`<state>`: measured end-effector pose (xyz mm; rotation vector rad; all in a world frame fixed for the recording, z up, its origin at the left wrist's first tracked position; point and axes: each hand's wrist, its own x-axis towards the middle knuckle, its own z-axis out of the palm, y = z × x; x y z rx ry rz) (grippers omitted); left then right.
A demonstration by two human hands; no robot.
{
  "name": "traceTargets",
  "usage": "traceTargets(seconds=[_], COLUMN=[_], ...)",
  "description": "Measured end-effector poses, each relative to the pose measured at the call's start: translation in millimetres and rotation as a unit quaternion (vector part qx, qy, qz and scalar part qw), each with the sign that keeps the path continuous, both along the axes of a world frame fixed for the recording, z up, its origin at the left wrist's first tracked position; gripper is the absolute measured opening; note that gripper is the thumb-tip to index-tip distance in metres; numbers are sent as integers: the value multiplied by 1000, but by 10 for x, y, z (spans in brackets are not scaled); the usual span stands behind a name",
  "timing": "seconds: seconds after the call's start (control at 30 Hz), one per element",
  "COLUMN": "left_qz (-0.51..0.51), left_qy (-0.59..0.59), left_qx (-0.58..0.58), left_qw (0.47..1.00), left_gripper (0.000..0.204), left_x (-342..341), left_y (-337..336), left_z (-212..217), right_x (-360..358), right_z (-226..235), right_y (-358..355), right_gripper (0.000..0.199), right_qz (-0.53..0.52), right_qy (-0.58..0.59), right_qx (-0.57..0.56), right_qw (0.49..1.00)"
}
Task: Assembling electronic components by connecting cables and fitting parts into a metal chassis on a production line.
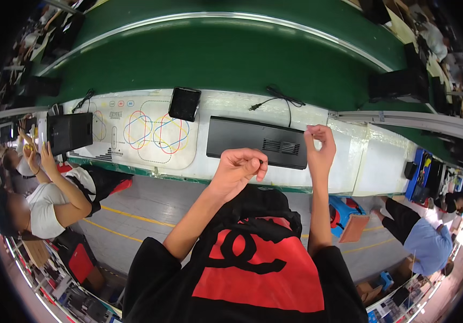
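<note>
A long black metal case (237, 137) with slotted vents lies flat on the white-covered bench in front of me. At its near edge my left hand (237, 171) is closed, fingertips pinched together. A tiny dark thing shows at those fingertips, too small to name. My right hand (322, 146) is raised by the case's right end, fingers bent and the tips of thumb and forefinger close together. Whatever they may hold is too small to make out. From the case's far side runs a black power cord (282, 99), its plug resting on the bench.
Left of the case sits a black square tray (184, 104) on a mat (150, 132) printed with coloured loops. At far left a co-worker (54, 199) handles another black case (70, 132). A blue stool (341, 215) stands beyond my right arm; another person (428, 242) is farther right.
</note>
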<state>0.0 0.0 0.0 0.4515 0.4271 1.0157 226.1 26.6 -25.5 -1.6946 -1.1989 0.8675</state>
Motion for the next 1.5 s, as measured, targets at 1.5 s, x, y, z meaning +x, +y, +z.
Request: traceTargets(seconds=[1.5], left_qz=[-83], left_qy=[318], left_qx=[-152], left_qw=[932], left_gripper=[28], left_x=[-656], left_y=[-49], left_z=[-1238], right_x=[-638], right_z=[-1040], right_y=[312], right_gripper=[22], right_qz=[241], right_qy=[-200], right_qx=[128], right_qw=[941])
